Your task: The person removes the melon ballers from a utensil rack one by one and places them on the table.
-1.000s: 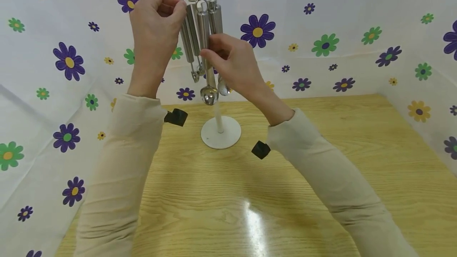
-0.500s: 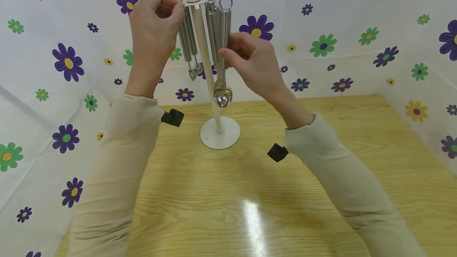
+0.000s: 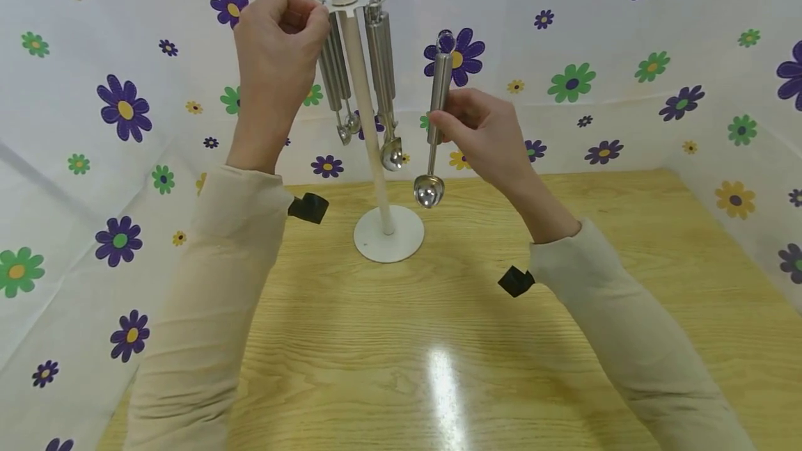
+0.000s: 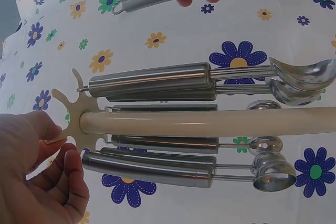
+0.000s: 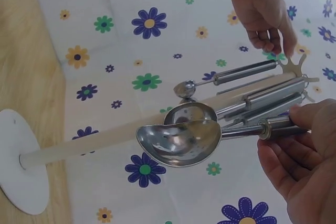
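The white rack (image 3: 369, 117) stands upright near the surface's (image 3: 338, 339) far edge. Left hand (image 3: 276, 44): fingers pinching one prong of the rack's top, presumably to steady it against tipping or turning. Right hand (image 3: 491, 138): fingers grasping a metal scoop (image 3: 441, 78) low on its handle, bowl down, apart from the rack on its right side; this grip leaves the ring uppermost and uncovered, likely for hook clearance. Remaining utensils (image 3: 380, 54) hang bowl-down from the prongs, evidently by their rings.
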